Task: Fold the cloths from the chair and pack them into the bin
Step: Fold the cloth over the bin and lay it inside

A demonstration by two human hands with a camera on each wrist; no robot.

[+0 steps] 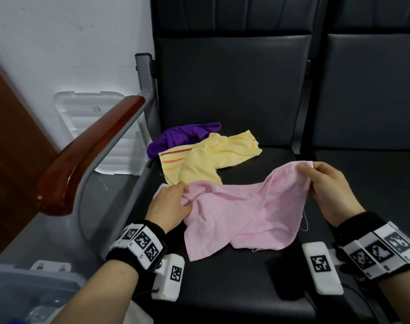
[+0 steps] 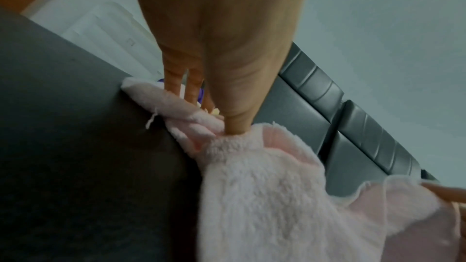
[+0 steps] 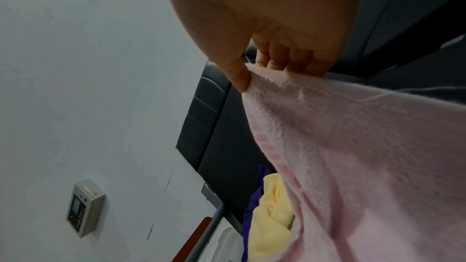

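Observation:
A pink cloth [image 1: 241, 213] lies crumpled on the dark chair seat [image 1: 234, 284], one corner lifted at the right. My right hand [image 1: 309, 176] pinches that raised corner between thumb and curled fingers [image 3: 285, 63]; the pink cloth [image 3: 353, 156] hangs below it. My left hand [image 1: 176, 197] pinches the cloth's left edge low on the seat, thumb pressed into the pink cloth [image 2: 264, 186]. Behind lie a yellow cloth [image 1: 211, 157] with orange stripes and a purple cloth [image 1: 183, 136], both rumpled. A clear plastic bin [image 1: 23, 291] shows at the lower left.
A wooden armrest [image 1: 87, 155] on a grey metal frame stands left of the seat. A white bin lid [image 1: 98, 127] leans against the wall behind it. A second dark seat [image 1: 372, 113] adjoins on the right. A wall panel [image 3: 84, 208] is mounted low.

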